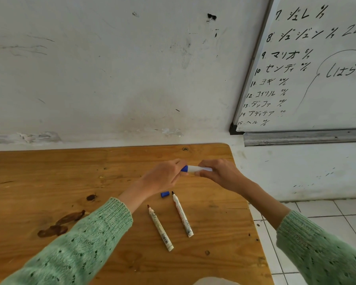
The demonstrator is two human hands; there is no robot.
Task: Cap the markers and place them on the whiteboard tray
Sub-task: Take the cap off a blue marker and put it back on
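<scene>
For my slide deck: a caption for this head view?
Both hands cap a blue marker above two uncapped markers on the table.

whiteboard (317, 83) | numbered list 7–15, Japanese names, "22" | marker labels unreadable

White marker (195, 168) with blue cap (185, 168) held level, two uncapped markers (160, 227) (182, 214) on table, loose blue cap (164, 194)

Soft even daylight, wide-angle edge distortion
</scene>
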